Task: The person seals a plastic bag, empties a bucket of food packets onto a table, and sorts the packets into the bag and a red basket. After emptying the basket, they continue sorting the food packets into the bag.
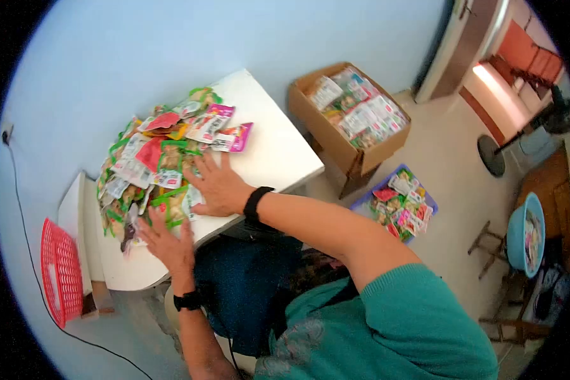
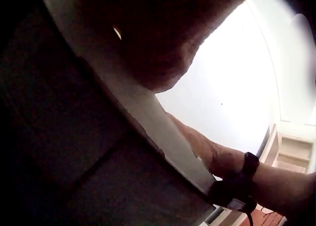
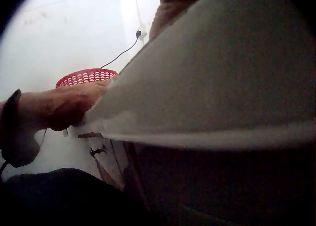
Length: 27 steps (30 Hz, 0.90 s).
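A heap of small printed snack packets (image 1: 149, 155) covers the left part of a white table (image 1: 269, 136). At the heap's near edge, the left hand (image 1: 170, 247) touches the packets with its fingers spread. The right hand (image 1: 218, 187) lies to its right, fingers extended onto packets beside a green-edged one. In the left wrist view the left hand (image 2: 148, 43) is a dark shape above the table edge, and the right hand (image 2: 197, 142) shows beyond. The right wrist view shows the left hand (image 3: 69, 105) at the table edge; packets are hidden there.
A cardboard box (image 1: 386, 155) full of packets stands behind the table's right end. On the floor is a purple tray (image 1: 432, 201) with more packets. A red basket (image 1: 60, 272) is at the left, a blue basin (image 1: 516, 237) at the right, and a fan (image 1: 491, 155) farther back.
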Available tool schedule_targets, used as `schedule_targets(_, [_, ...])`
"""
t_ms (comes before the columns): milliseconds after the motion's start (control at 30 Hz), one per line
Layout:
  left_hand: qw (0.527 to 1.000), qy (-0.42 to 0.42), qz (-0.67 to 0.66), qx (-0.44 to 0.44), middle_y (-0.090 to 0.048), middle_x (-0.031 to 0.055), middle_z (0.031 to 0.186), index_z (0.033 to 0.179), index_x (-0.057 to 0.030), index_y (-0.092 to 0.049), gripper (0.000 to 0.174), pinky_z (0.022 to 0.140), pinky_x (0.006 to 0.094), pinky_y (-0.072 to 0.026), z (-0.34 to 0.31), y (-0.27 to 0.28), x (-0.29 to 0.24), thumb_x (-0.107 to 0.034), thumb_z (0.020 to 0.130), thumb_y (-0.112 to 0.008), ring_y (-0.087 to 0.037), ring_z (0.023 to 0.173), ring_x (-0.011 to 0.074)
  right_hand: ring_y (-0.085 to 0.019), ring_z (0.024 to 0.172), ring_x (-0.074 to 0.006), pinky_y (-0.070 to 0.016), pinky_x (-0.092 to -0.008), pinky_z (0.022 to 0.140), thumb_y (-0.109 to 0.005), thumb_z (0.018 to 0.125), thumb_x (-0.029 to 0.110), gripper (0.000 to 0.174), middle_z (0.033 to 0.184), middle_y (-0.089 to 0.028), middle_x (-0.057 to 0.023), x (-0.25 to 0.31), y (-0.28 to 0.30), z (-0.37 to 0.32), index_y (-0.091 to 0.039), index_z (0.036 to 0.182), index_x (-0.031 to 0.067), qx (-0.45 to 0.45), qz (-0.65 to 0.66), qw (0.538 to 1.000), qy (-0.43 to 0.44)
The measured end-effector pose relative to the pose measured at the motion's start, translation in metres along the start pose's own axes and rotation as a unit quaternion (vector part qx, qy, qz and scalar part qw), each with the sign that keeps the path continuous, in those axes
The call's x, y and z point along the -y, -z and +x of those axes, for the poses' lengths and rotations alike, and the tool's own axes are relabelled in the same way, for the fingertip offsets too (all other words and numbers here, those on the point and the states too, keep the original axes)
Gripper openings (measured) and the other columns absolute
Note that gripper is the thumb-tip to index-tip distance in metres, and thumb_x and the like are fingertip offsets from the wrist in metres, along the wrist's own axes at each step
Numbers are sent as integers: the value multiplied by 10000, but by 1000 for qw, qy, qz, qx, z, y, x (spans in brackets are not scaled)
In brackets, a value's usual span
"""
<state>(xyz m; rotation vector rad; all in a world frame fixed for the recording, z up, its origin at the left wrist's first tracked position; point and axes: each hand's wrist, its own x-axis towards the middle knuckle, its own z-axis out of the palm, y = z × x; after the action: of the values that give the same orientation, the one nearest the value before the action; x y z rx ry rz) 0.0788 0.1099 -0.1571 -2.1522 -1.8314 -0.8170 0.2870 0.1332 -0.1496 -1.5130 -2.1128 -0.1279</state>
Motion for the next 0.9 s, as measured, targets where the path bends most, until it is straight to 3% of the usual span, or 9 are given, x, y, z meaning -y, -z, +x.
schedule_targets(33, [1000, 8, 1, -2, -160, 263, 1564, 1531, -171, -254, 905, 1092, 629, -227, 1, -2, 4, -484, 812, -706, -161, 1417, 505, -316, 1353, -473, -230, -712, 1002, -579, 804, 601, 892, 1454, -355, -307, 1, 1, -2, -336, 1461, 50, -8, -8, 1000, -1])
schedule_targets(200, [1000, -10, 17, -10, -118, 381, 1518, 1525, -85, -241, 935, 1134, 567, -193, 19, -12, 40, -518, 828, -689, -154, 1402, 532, -284, 1380, -472, -154, -718, 1049, -602, 782, 582, 848, 1442, -387, -297, 1, -4, -3, -437, 1422, 51, -19, 36, 999, -13])
schedule_targets(300, [1000, 8, 16, 7, -164, 396, 1497, 1524, -96, -247, 879, 1123, 588, -200, 30, -3, 52, -561, 877, -617, -188, 1386, 540, -277, 1385, -469, -151, -720, 1050, -603, 782, 580, 854, 1446, -383, -298, 1, -5, -3, -426, 1431, 54, -23, 41, 999, -22])
schedule_targets(567, [975, 190, -21, 110, -137, 365, 1521, 1540, -45, -163, 1051, 1127, 525, -218, 70, -9, 75, -725, 831, -536, -136, 1418, 500, -247, 1398, -471, -155, -724, 1051, -600, 790, 570, 858, 1464, -352, -298, -1, -2, -1, -411, 1440, 42, -12, 71, 997, -33])
schedule_targets(600, [974, 193, 22, 115, -184, 364, 1507, 1493, 20, -273, 1012, 1109, 528, -242, 82, -21, 97, -682, 831, -577, -235, 1374, 487, -237, 1398, -483, -161, -727, 1051, -646, 767, 520, 852, 1447, -365, -299, -5, 0, 1, -420, 1423, 26, -5, 119, 992, -28])
schedule_targets(633, [979, 167, -90, 71, -354, 338, 1435, 1407, 57, -413, 928, 1082, 512, -276, 90, -29, 94, -620, 816, -643, -384, 1265, 435, -238, 1392, -492, -165, -729, 1051, -693, 740, 440, 850, 1450, -346, -303, -6, 1, 4, -403, 1412, 6, -11, 153, 988, -36])
schedule_targets(700, [994, 50, -75, 65, -584, 236, 1231, 1354, 37, -486, 844, 1065, 440, -306, 104, -55, 139, -519, 773, -740, -488, 1143, 375, -240, 1379, -500, -177, -735, 1037, -720, 722, 375, 860, 1459, -292, -319, -10, -7, 6, -366, 1400, -20, -40, 210, 977, -28])
schedule_targets(800, [986, 137, -41, 82, -291, 244, 1506, 1398, 16, -438, 967, 1116, 514, -244, 114, -50, 130, -585, 710, -754, -289, 1343, 432, -260, 1366, -493, -206, -733, 1009, -679, 771, 462, 865, 1449, -308, -331, -9, 5, 18, -364, 1417, -20, 39, 103, 994, -10])
schedule_targets(900, [968, 197, -2, 155, -109, 223, 1583, 1443, -85, -408, 987, 1129, 607, -173, 110, -55, 150, -647, 696, -724, -107, 1427, 472, -232, 1389, -481, -193, -750, 989, -602, 813, 566, 893, 1470, -290, -340, -8, 6, 20, -343, 1452, -2, 92, 42, 994, 37])
